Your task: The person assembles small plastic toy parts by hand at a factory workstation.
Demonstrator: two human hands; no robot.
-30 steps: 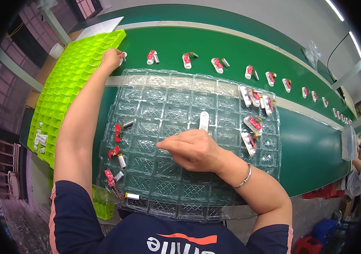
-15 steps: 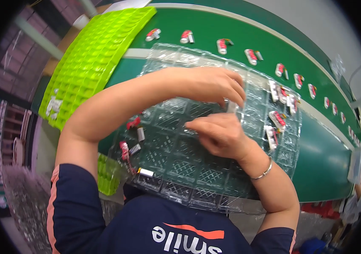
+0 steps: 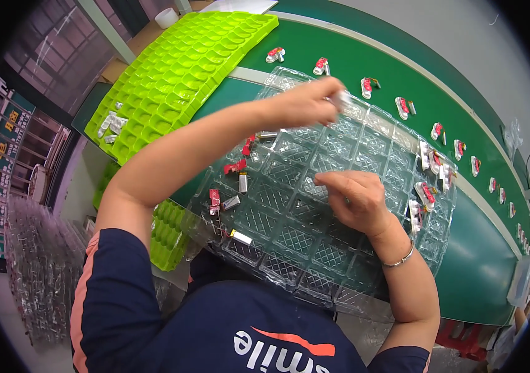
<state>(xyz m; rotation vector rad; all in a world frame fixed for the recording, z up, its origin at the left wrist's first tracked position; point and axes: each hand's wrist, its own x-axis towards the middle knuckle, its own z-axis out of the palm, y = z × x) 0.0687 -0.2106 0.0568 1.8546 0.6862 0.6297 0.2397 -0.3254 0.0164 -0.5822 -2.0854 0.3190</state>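
Note:
My left hand is raised over the far part of a clear compartment tray. Its fingers are closed on a small white piece, blurred by motion. Lower and nearer, my right hand hovers above the tray's middle, index finger and thumb together; anything between them is too small to make out. Along the tray's left side lie red circuit boards wired to silver battery cells. At its right side rest several white shells with red boards.
Beyond the tray runs a green belt carrying a line of red-and-white assemblies. A lime-green pocketed tray stands at the left, with white pieces on it. Crumpled clear plastic trays are stacked at lower left.
The view has shifted, so the tray and belt sit differently in it. My left hand has moved away from my right hand, toward the belt, with the white piece in its fingers.

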